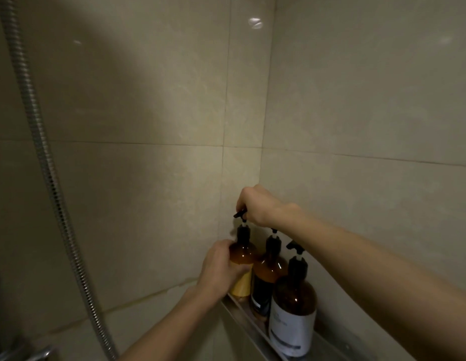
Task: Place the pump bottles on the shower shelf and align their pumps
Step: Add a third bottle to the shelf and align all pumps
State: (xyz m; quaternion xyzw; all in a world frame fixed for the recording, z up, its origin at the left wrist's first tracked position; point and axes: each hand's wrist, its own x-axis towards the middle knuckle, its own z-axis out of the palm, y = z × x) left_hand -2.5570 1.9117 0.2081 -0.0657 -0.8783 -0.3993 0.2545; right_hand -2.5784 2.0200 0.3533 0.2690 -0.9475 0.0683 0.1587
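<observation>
Up on the shelf [242, 317], left hand [221, 269] clasps the yellow-label bottle [242, 267], right hand [258, 207] pinching its pump [239, 214]; twist hard and neighbouring bottles [278, 287] could topple.

3 amber pump bottles [268, 277] upright on shelf [242, 316]

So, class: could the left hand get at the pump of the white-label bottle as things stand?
Probably not easily. The left hand is wrapped round the yellow-label bottle, and the right forearm crosses just above the white-label bottle's pump.
</observation>
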